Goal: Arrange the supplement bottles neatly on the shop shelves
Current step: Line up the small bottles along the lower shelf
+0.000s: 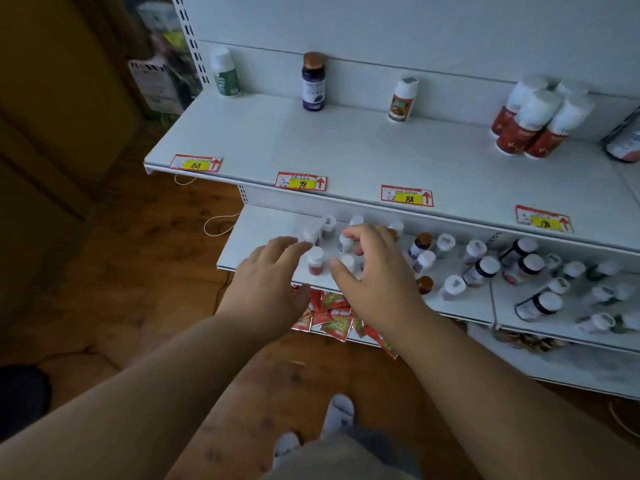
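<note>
1. Nearest me, both bare forearms are reaching over the brown wooden floor toward the white metal middle shelf.
2. My left hand is hovering flat, fingers relaxed, holding nothing.
3. My right hand is curling its fingers over small white-capped supplement bottles; whether it is gripping one, I cannot tell.
4. More bottles are standing scattered rightward, others on the white upper shelf.

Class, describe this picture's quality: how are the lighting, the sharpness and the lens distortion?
Head view: dim, bluish light; the upper shelf edge bows from wide-angle distortion; the small bottles by the left hand and right hand look soft; yellow price tags remain legible.
</note>
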Demonstrator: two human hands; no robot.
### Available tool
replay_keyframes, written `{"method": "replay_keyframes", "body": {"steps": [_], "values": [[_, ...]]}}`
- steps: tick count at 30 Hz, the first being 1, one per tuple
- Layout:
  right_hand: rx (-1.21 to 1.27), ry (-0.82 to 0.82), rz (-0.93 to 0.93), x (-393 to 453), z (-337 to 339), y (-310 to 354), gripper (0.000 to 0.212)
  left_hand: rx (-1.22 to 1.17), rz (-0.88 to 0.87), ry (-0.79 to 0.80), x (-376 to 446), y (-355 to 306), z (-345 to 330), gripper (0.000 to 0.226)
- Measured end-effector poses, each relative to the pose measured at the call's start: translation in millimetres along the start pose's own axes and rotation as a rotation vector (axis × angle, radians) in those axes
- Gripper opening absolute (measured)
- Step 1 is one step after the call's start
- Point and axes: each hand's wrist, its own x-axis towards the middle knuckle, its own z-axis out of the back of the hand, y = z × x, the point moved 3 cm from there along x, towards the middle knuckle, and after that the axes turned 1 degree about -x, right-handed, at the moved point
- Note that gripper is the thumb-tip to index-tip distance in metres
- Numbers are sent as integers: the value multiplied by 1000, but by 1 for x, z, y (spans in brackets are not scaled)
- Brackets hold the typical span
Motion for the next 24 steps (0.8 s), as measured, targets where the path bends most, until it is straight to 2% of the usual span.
{"method": "replay_keyframes", "body": {"steps": [6, 10, 14, 17, 21, 24], "values": [[6, 39, -7, 55, -44, 5, 40, -63, 92, 7, 24, 49, -7, 72], [39, 1, -189, 51, -82, -11, 48, -60, 28, 116, 41, 76, -17, 73], [74, -28, -398, 39, -149, -24, 57, -79, -63, 216, 62, 135, -40, 74], [62, -135, -509, 52, -207, -44, 61, -72, -145, 255, 98, 187, -74, 78], [24, -192, -550, 83, -290, -85, 58, -78, -204, 234, 148, 240, -141, 76], [61, -243, -548, 95, -334, -125, 64, -168, -238, 230, 164, 256, -199, 70]]}}
